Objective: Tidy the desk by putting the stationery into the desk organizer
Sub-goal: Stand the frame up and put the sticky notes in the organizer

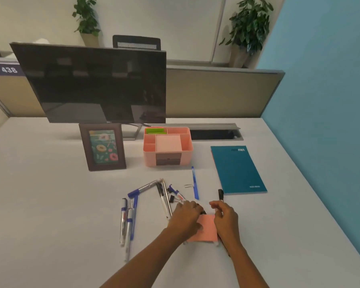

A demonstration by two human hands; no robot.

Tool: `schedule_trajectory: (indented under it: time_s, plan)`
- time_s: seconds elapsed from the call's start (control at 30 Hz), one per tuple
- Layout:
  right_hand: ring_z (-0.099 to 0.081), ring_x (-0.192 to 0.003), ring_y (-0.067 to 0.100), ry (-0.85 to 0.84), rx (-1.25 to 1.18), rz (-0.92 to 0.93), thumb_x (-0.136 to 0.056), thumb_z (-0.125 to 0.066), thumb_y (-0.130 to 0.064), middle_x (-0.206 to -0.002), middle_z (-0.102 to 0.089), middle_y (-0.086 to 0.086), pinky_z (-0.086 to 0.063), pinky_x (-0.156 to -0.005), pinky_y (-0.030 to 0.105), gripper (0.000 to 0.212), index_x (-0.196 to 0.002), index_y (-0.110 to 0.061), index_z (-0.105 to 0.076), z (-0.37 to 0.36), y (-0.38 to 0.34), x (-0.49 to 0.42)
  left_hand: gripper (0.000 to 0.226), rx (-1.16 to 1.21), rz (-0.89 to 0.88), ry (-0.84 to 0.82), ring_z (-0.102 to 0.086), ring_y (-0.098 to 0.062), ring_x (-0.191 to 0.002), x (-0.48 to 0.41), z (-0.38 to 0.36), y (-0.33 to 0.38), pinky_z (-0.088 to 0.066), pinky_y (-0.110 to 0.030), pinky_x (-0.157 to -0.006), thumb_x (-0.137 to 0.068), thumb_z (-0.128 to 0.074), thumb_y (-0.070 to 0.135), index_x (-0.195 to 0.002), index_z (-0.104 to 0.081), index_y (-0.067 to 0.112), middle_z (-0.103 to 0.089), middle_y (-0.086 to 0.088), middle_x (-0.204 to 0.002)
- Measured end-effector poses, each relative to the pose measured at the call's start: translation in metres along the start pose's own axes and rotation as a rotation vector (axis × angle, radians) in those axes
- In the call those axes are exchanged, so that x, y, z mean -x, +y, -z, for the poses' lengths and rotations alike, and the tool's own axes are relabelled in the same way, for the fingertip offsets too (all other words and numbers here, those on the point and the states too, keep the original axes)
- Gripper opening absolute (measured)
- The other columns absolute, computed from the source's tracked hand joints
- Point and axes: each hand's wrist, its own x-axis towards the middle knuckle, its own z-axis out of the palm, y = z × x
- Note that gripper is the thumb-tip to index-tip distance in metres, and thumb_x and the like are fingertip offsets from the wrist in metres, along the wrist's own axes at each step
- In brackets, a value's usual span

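Observation:
A pink desk organizer [149,157] stands mid-desk with a green pad [155,130] and a pale pink pad [168,143] inside. A pink sticky-note pad [206,228] lies near the front, and both hands grip it. My left hand [186,215] holds its left edge, my right hand [224,217] its right edge. Several pens and markers [131,215] lie scattered to the left. A blue pen [195,182], a paper clip [188,186], a binder clip [172,198] and a black marker [220,194] lie behind the hands.
A teal notebook [237,169] lies at the right. A framed picture [103,146] stands left of the organizer, with a monitor [96,84] behind it. A cable hatch [214,134] opens in the desk at the back. A blue wall borders the right.

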Motion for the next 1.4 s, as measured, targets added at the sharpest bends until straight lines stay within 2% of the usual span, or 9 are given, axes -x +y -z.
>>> schedule_trajectory:
  time_s: [0.27,0.37,0.53,0.73,0.87,1.07,1.17,1.3,1.4]
  plan:
    - [-0.063,-0.100,0.022,-0.020,0.041,0.004,-0.091,-0.051,0.001,-0.109,-0.069,0.008,-0.044,-0.086,0.022,0.025,-0.108,-0.009,-0.066,0.017,0.024,0.012,0.059,-0.134,-0.029,0.015,-0.037,-0.030,-0.129,-0.001,-0.010,0.014,-0.016,-0.055,-0.113,-0.084,-0.067,0.031,-0.136,-0.043,0.019,-0.045,-0.007,-0.139]
    - [-0.062,-0.100,0.020,-0.044,0.064,-0.007,-0.090,-0.055,-0.006,-0.111,-0.069,0.006,-0.045,-0.087,0.023,0.022,-0.108,-0.013,-0.066,0.015,0.028,0.013,0.054,-0.096,-0.011,0.028,-0.038,-0.028,-0.128,-0.003,-0.012,0.014,-0.018,-0.052,-0.113,-0.085,-0.066,0.031,-0.133,-0.045,0.022,-0.047,-0.005,-0.136]
    - [-0.060,-0.102,0.018,-0.089,0.091,-0.018,-0.089,-0.059,-0.016,-0.113,-0.068,0.003,-0.046,-0.091,0.025,0.021,-0.110,-0.015,-0.066,0.012,0.026,0.009,0.022,-0.035,0.043,0.120,-0.046,-0.024,-0.119,-0.007,-0.007,0.015,-0.023,-0.046,-0.112,-0.092,-0.056,0.024,-0.114,-0.059,0.022,-0.057,-0.003,-0.122]
    - [-0.048,-0.101,0.010,-0.230,0.292,0.035,-0.087,-0.062,-0.035,-0.116,-0.062,-0.006,-0.040,-0.089,0.018,0.034,-0.118,-0.025,-0.059,0.007,0.022,0.007,0.022,0.021,0.091,0.177,-0.050,-0.020,-0.118,-0.008,-0.006,0.012,-0.022,-0.041,-0.111,-0.095,-0.050,0.025,-0.115,-0.059,0.024,-0.061,0.001,-0.119]
    - [-0.052,-0.107,0.012,-0.258,0.351,0.020,-0.089,-0.061,-0.024,-0.118,-0.058,-0.003,-0.041,-0.091,0.016,0.028,-0.117,-0.027,-0.057,0.003,0.016,0.007,0.024,0.085,0.106,0.183,-0.048,-0.017,-0.120,-0.002,-0.005,0.008,-0.022,-0.038,-0.110,-0.096,-0.048,0.030,-0.118,-0.056,0.028,-0.059,0.005,-0.123]
    - [-0.060,-0.081,0.012,-0.283,0.026,0.012,-0.083,-0.066,-0.009,-0.085,-0.065,-0.005,-0.049,-0.072,0.016,0.020,-0.090,-0.028,-0.062,0.027,-0.005,-0.003,0.029,0.210,0.031,0.158,-0.051,-0.014,-0.115,-0.001,0.003,0.000,-0.033,-0.035,-0.103,-0.094,-0.049,0.031,-0.121,-0.061,0.032,-0.063,0.010,-0.123]
    - [-0.060,-0.085,0.009,-0.245,-0.104,0.042,-0.083,-0.065,-0.006,-0.087,-0.065,-0.006,-0.046,-0.070,0.013,0.023,-0.095,-0.025,-0.064,0.041,-0.024,-0.010,0.025,0.402,0.039,0.231,-0.060,-0.008,-0.100,-0.004,0.015,-0.001,-0.044,-0.029,-0.097,-0.094,-0.054,0.032,-0.115,-0.068,0.029,-0.070,0.010,-0.112]
    - [-0.060,-0.085,0.008,-0.122,-0.238,0.070,-0.082,-0.069,-0.009,-0.090,-0.065,-0.008,-0.046,-0.065,0.011,0.025,-0.098,-0.027,-0.061,0.047,-0.043,-0.023,0.018,0.733,0.204,0.399,-0.063,-0.002,-0.085,-0.007,0.033,-0.005,-0.050,-0.014,-0.077,-0.089,-0.063,0.023,-0.103,-0.073,0.025,-0.072,0.012,-0.100]
    - [-0.060,-0.087,0.008,-0.099,-0.318,0.032,-0.080,-0.071,-0.011,-0.092,-0.066,-0.007,-0.047,-0.069,0.017,0.026,-0.099,-0.026,-0.062,0.042,-0.051,-0.034,0.009,0.941,0.287,0.536,-0.065,-0.002,-0.078,-0.008,0.049,-0.018,-0.052,-0.019,-0.070,-0.086,-0.068,0.023,-0.091,-0.075,0.027,-0.072,0.014,-0.087]
